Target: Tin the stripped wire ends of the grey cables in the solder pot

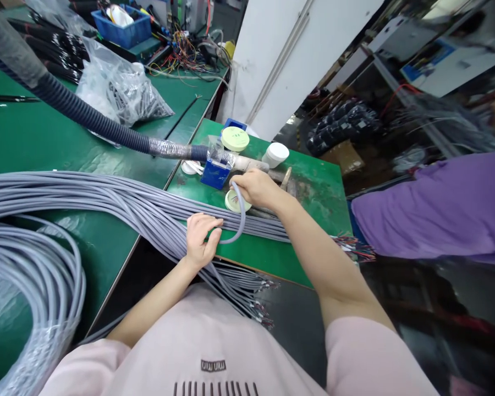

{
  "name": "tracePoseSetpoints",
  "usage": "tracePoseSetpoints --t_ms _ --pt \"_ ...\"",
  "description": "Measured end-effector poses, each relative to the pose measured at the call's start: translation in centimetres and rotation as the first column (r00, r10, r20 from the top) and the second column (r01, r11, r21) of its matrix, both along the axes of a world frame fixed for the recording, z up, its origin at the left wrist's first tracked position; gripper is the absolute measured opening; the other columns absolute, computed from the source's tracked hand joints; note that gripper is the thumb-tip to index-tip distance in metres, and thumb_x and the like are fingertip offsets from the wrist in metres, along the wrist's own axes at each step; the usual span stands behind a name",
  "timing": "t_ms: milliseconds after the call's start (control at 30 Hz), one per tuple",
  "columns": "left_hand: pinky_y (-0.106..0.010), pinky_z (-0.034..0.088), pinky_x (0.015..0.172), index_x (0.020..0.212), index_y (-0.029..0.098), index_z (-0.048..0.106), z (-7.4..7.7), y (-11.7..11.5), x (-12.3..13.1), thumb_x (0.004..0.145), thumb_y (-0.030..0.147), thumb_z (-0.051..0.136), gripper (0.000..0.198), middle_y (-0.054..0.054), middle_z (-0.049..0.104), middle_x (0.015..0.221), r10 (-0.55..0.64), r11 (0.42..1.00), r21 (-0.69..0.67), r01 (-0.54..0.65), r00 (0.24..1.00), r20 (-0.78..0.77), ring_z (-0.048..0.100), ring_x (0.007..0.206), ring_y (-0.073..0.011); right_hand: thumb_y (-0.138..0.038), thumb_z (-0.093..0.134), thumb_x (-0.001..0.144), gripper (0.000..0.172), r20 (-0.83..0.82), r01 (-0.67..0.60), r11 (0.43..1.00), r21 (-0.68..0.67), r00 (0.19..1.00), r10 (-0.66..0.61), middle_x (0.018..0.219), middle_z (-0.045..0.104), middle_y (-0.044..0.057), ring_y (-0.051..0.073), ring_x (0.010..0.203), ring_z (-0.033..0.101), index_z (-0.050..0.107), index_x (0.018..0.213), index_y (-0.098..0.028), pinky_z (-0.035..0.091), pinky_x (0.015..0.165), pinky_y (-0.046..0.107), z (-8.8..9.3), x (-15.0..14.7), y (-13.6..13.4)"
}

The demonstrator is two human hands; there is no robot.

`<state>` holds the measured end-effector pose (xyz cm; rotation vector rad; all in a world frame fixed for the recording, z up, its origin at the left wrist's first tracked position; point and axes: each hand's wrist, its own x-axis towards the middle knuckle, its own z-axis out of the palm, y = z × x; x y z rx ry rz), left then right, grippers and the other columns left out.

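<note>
My right hand [253, 188] is closed around a single grey cable [243, 217] near its end. Bare wire ends point into a small pale-green dish [231, 205] just below the fingers. From that hand the cable bends down in a loop to my left hand [201, 237], whose fingers curl over it, on top of a thick bundle of grey cables [119, 193]. Close to the right hand, a blue block-like holder [214, 174] carries the end of a ribbed hose [107, 122]. Behind it sit a pale-green round lid or tub [235, 138] and a white cup [276, 154].
A coil of grey cables [45, 275] lies at the left on the green table [45, 146]. Stripped cable ends [259, 313] hang below the front edge. A plastic bag [124, 88] and blue bin [121, 26] are behind. A person's purple sleeve [433, 206] is at right.
</note>
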<state>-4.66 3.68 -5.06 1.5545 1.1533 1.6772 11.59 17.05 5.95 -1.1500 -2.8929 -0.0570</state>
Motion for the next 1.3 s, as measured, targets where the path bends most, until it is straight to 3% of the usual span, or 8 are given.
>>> tracePoseSetpoints --t_ms 200,333,433,600,800,1300 --pt "-0.041 0.042 0.093 0.101 0.022 0.066 0.5 0.3 0.0 0.087 0.022 0.055 0.018 -0.004 0.073 0.087 0.099 0.965 0.254 -0.061 0.985 -0.14 0.063 0.089 -0.019 -0.018 0.046 0.09 0.021 0.118 0.038 0.999 -0.029 0.992 -0.034 0.069 0.069 0.008 0.018 0.063 0.059 0.066 0.085 -0.013 0.035 0.07 0.029 0.4 -1.0 -0.5" --pt "-0.041 0.044 0.091 0.101 0.02 0.065 0.6 0.4 0.1 0.089 0.021 0.053 0.017 -0.004 0.072 0.085 0.139 0.951 0.296 -0.085 0.976 -0.166 0.063 0.088 -0.0185 -0.018 0.045 0.09 0.022 0.139 0.057 0.998 -0.01 0.989 -0.055 0.071 0.069 0.008 0.018 0.066 0.059 0.066 0.086 -0.013 0.034 0.07 0.03 1.2 -0.7 -0.7" --pt "-0.042 0.044 0.091 0.101 0.02 0.065 0.6 0.5 0.1 0.089 0.021 0.053 0.016 -0.004 0.072 0.085 0.154 0.95 0.296 -0.099 0.973 -0.169 0.063 0.088 -0.0186 -0.019 0.044 0.09 0.023 0.099 0.115 0.991 0.067 0.988 -0.122 0.073 0.068 0.008 0.02 0.067 0.057 0.066 0.087 -0.014 0.033 0.071 0.032 2.1 1.1 -0.7" --pt "-0.043 0.044 0.092 0.1 0.02 0.065 0.4 0.6 0.2 0.089 0.023 0.053 0.017 -0.005 0.071 0.087 0.18 0.948 0.291 -0.128 0.97 -0.16 0.062 0.09 -0.0195 -0.023 0.047 0.089 0.022 0.033 0.325 0.932 0.162 0.942 -0.334 0.077 0.068 0.008 0.022 0.07 0.056 0.068 0.092 -0.015 0.03 0.064 0.031 3.1 5.4 -0.4" --pt "-0.043 0.044 0.092 0.101 0.02 0.065 0.4 0.7 0.4 0.089 0.023 0.053 0.018 -0.005 0.071 0.088 0.175 0.95 0.286 -0.127 0.973 -0.15 0.061 0.093 -0.0205 -0.026 0.046 0.09 0.026 0.049 0.48 0.87 0.111 0.872 -0.488 0.086 0.071 0.011 0.023 0.075 0.059 0.07 0.093 -0.015 0.029 0.062 0.031 2.2 8.3 0.6" --pt "-0.042 0.046 0.09 0.098 0.02 0.065 0.4 0.7 0.5 0.09 0.025 0.051 0.017 -0.005 0.07 0.087 0.184 0.956 0.262 -0.134 0.967 -0.175 0.061 0.092 -0.0205 -0.027 0.045 0.092 0.029 0.078 0.528 0.849 0.006 0.846 -0.527 0.103 0.072 0.014 0.027 0.093 0.063 0.068 0.106 -0.015 0.036 0.07 0.031 -0.3 9.2 2.7"
